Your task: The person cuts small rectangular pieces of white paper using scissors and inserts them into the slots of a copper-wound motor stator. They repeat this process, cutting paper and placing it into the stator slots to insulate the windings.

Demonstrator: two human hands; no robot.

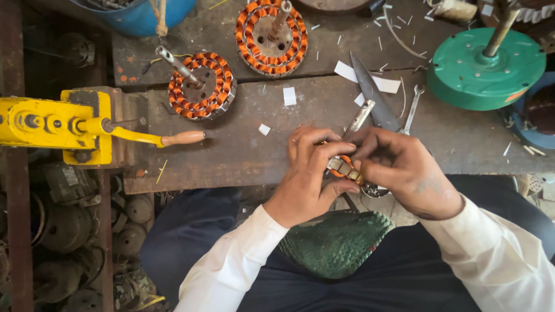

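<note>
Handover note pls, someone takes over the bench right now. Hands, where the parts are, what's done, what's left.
Left hand and right hand: both close their grip on one wound stator at the bench edge, over the lap, mostly hidden by fingers.
Two more orange-wound stators lie on the bench: one near the vise, one further back.
Scissors and a spanner sit just beyond the hands; green motor cover at right.
Done: two stators look fully wound.
Left: the one in hand; its state cannot be told.
</note>
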